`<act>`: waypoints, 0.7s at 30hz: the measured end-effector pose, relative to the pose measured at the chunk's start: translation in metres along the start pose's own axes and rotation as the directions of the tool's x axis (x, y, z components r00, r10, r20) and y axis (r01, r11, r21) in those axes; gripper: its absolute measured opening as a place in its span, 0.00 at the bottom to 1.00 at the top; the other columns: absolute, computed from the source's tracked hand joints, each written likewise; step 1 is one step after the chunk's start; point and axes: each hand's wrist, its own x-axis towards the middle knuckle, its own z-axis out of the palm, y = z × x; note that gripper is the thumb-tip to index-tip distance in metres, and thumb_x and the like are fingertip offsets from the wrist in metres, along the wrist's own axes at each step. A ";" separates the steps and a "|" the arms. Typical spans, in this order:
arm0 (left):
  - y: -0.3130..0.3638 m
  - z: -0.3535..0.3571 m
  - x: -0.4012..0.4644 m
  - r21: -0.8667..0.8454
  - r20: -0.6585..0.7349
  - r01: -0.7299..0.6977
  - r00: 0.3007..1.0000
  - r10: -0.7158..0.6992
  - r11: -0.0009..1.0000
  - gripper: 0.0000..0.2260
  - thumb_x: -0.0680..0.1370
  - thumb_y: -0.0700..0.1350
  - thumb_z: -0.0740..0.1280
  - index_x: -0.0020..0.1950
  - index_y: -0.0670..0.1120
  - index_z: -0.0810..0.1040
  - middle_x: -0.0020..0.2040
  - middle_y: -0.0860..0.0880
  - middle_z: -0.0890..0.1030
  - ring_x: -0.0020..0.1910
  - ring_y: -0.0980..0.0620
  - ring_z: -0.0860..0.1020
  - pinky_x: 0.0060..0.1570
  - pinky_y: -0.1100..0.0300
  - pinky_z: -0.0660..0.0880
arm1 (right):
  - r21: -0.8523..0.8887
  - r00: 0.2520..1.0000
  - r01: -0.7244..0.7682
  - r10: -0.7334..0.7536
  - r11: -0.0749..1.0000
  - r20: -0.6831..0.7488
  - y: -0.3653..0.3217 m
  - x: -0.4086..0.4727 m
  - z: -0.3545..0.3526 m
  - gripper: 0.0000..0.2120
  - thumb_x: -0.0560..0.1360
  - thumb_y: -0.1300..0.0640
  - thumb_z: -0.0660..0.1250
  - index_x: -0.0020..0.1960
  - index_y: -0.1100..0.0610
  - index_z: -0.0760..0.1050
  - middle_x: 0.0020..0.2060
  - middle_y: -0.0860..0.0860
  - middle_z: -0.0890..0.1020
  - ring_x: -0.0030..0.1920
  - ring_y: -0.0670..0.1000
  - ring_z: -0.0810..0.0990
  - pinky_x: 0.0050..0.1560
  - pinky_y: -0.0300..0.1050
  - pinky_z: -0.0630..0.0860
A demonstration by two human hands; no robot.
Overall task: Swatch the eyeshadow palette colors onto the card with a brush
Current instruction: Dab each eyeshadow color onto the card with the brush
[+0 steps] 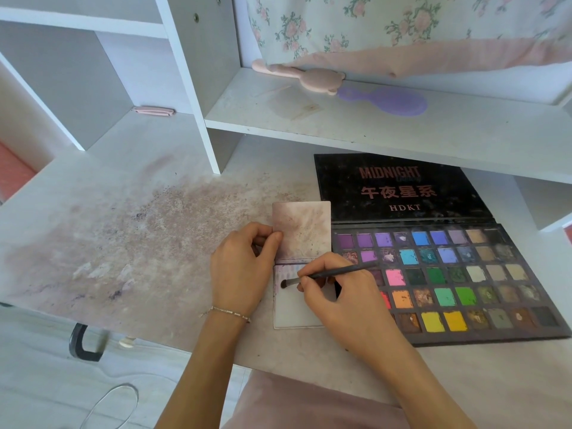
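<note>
The card (297,308) is lying flat on the desk (130,243), just beside the left edge of the open eyeshadow palette (448,283), and it is looking like a folded white card whose upper flap (301,229) is tilting up, smudged all over with a dusty mauve haze. Along the top of the lower panel, faint lilac and pink strokes are showing, while most of the panel below them is staying white, so the swatching is reading as begun but far from finished, judging by the many pans of blue, green, yellow, orange and brown in the palette with no matching marks that can be made out on the card. The brush (328,275) is resting its dark tip on the upper left part of the lower panel, its thin dark handle slanting up to the right across the palette's edge. The right hand (334,292) is pinching the handle near the ferrule like a pencil, fingers curled around it. The left hand (244,267) is gripping the left edge of the raised flap between thumb and curled fingers, steadying the card. The palette's black lid (399,187) is lying open behind the pans, and several pans are looking dug out and crumbled. The desk around the card is carrying a wide purplish powder stain.
</note>
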 end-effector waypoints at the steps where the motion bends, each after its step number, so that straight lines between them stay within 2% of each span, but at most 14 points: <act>1: 0.000 0.000 0.000 0.000 0.001 0.000 1.000 0.000 1.000 0.04 0.73 0.48 0.67 0.39 0.52 0.78 0.32 0.60 0.76 0.34 0.60 0.74 0.38 0.59 0.72 | 0.002 1.000 -0.001 0.001 1.000 0.005 0.000 0.000 0.000 0.06 0.71 0.60 0.66 0.41 0.48 0.75 0.38 0.46 0.79 0.42 0.43 0.76 0.41 0.34 0.73; 12: -0.001 0.000 0.000 -0.004 0.007 -0.006 1.000 0.006 1.000 0.05 0.73 0.49 0.67 0.37 0.55 0.75 0.31 0.60 0.76 0.34 0.61 0.74 0.36 0.62 0.71 | -0.011 1.000 -0.009 0.009 1.000 0.011 -0.002 -0.001 0.000 0.08 0.71 0.60 0.66 0.40 0.46 0.73 0.38 0.45 0.78 0.42 0.41 0.75 0.44 0.34 0.74; 15: -0.001 0.000 0.000 -0.014 0.006 -0.002 1.000 0.002 1.000 0.04 0.73 0.48 0.67 0.38 0.54 0.76 0.32 0.59 0.76 0.33 0.60 0.74 0.37 0.61 0.72 | -0.007 1.000 -0.004 0.005 1.000 0.024 -0.001 -0.002 -0.001 0.07 0.70 0.60 0.66 0.39 0.48 0.74 0.37 0.44 0.78 0.42 0.42 0.75 0.43 0.34 0.73; 21: -0.002 0.000 0.000 -0.016 0.006 0.000 1.000 0.000 1.000 0.04 0.73 0.48 0.68 0.38 0.53 0.77 0.31 0.59 0.76 0.33 0.60 0.74 0.38 0.60 0.72 | -0.013 1.000 0.008 -0.008 1.000 0.003 -0.001 0.000 0.000 0.10 0.71 0.60 0.66 0.39 0.45 0.72 0.38 0.46 0.79 0.42 0.42 0.75 0.42 0.34 0.73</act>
